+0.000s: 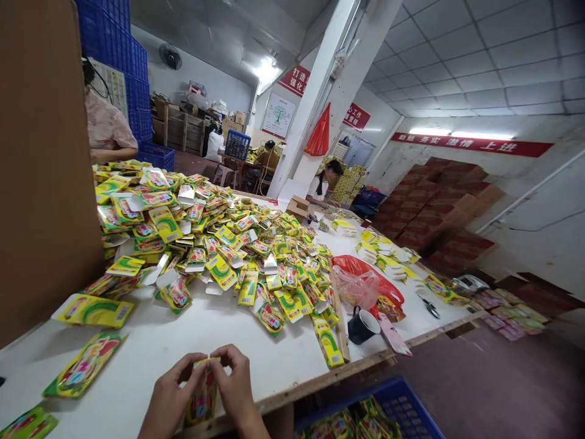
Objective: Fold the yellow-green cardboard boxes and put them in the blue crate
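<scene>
At the front edge of the white table, a small yellow, green and red printed box (202, 397) stands upright between my hands. The fingers of my left hand (170, 389) pinch its top edge from one side. From the other side, the thumb and fingers of my right hand (236, 379) close on the same top edge, the fingertips of both hands nearly meeting. A big heap of similar small boxes (222, 271), several with white flaps sticking out, covers the table beyond my hands. To the left lie a flat printed packet (85, 364) and a yellow box (94, 311).
A large brown carton (46, 164) walls off the left. Right of the heap are a dark mug (362, 326), a pink phone (393, 335), red plastic bags (361, 280) and scissors (430, 308). Below the edge sits a blue crate (402, 396) holding boxes. Other people sit around the table.
</scene>
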Demonstrator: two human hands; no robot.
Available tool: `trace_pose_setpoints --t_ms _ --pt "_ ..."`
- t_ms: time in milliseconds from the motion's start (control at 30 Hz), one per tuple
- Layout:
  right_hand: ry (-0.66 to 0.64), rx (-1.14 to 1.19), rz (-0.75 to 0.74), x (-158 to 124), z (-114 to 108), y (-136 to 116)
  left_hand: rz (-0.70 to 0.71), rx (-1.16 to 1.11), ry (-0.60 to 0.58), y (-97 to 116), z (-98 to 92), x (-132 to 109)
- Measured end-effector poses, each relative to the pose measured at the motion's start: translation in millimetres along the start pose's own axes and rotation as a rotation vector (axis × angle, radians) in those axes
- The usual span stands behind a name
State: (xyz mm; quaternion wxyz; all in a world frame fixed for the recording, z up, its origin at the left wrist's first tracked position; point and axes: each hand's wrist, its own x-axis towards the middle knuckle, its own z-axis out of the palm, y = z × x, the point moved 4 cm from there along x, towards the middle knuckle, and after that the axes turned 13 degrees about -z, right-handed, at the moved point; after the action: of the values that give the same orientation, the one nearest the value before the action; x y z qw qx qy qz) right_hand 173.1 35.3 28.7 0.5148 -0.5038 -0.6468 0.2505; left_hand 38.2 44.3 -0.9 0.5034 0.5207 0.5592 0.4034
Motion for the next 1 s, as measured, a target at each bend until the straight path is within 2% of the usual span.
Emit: trace_pose_setpoints --t_ms 167,467,533,600,700,767,900,967,1000 --pt "0.003 0.026 0.052 3 1 0 -0.033 -0.02 -0.063 7 1.1 3" --pt "0.052 0.234 0.059 -23 9 5 0.008 -0.07 -0.093 -18 -2.1 -6" --pt "0.088 0.221 0.049 -24 5 3 0.003 -0.065 -0.082 -22 -1.4 -8" --pt "0.141 0.173 0.034 -24 -11 -1 -0.014 -0.06 -0.075 -24 -0.8 -7" --pt "0.226 0.014 0.027 -25 -63 -9 -0.038 -0.048 -0.05 -26 -2.1 -6" --pt "0.304 -0.148 0.043 -32 -118 -11 -0.048 -0.046 -0.05 -26 -2.9 -5" --pt "0.488 -0.634 0.081 -67 -248 -9 -0.065 -0.065 -0.083 -27 -1.3 -3" --pt "0.569 -0.902 0.031 -85 -295 -9 -0.077 -0.074 -0.101 -28 0.6 -2" --pt "0.594 -0.998 0.004 -92 -308 -9 -0.079 -0.073 -0.107 -28 1.6 -2"
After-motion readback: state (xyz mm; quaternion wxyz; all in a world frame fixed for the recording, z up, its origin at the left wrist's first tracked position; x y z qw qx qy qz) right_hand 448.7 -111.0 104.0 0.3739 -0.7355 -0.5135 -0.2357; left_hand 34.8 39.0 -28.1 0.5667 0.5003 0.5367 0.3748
